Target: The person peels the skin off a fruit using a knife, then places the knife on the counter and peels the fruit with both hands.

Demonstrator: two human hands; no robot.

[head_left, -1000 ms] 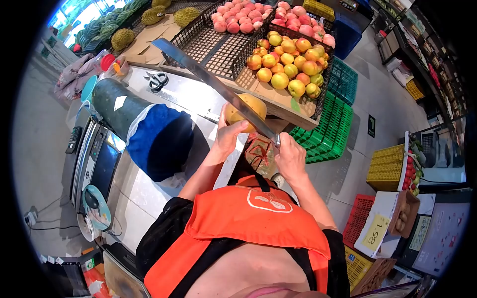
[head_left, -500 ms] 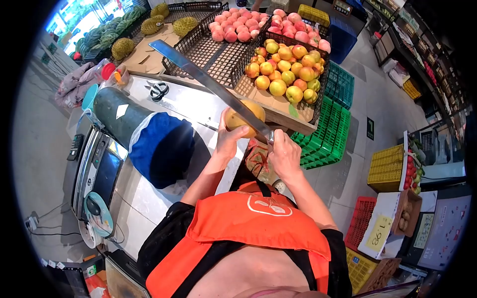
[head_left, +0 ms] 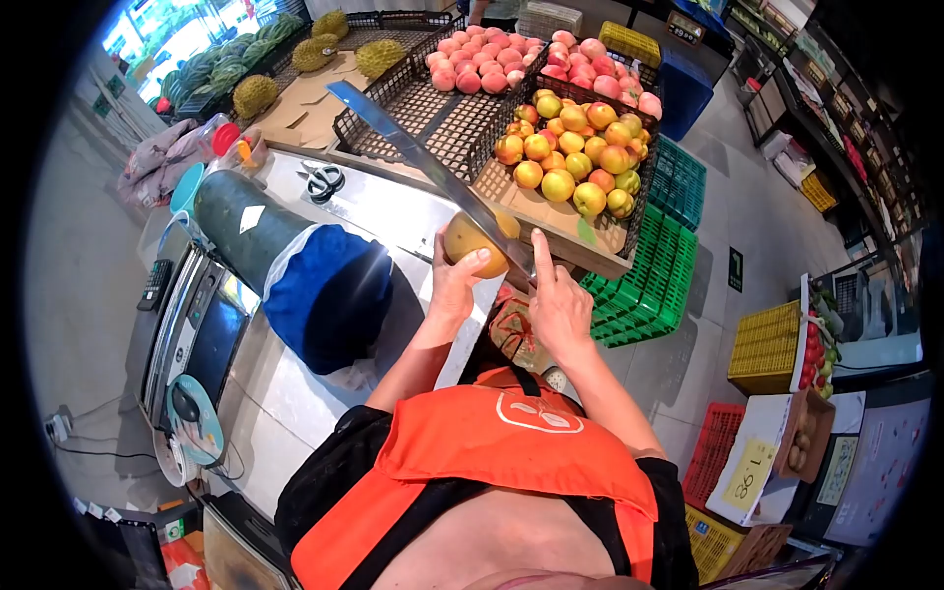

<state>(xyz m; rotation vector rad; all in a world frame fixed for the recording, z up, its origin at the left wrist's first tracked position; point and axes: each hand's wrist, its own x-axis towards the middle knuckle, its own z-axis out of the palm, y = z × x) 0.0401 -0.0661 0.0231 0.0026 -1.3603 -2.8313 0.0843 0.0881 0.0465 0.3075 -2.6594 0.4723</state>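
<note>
A round yellow-orange fruit (head_left: 470, 244) is in my left hand (head_left: 455, 283), with the thumb on its near side. My right hand (head_left: 560, 307) is closed round the handle of a long knife (head_left: 413, 150), its index finger stretched out along the blade's base. The blade lies across the fruit and points to the upper left; whether it has entered the flesh I cannot tell. Left of my hands, a large dark green melon (head_left: 241, 224) with a blue cover (head_left: 329, 300) over its near end lies on the white counter (head_left: 265, 413).
Scissors (head_left: 323, 181) lie at the counter's far side. Beyond are black crates of peaches (head_left: 479, 61) and yellow-red fruit (head_left: 558, 185). Green crates (head_left: 644, 285) stand right of my hands. A scale (head_left: 211, 329) and a teal dish (head_left: 197, 433) are at the left.
My right index finger has lifted off the handle and stretched forward. The blade has shifted slightly against the fruit. The whole view has moved a little.
</note>
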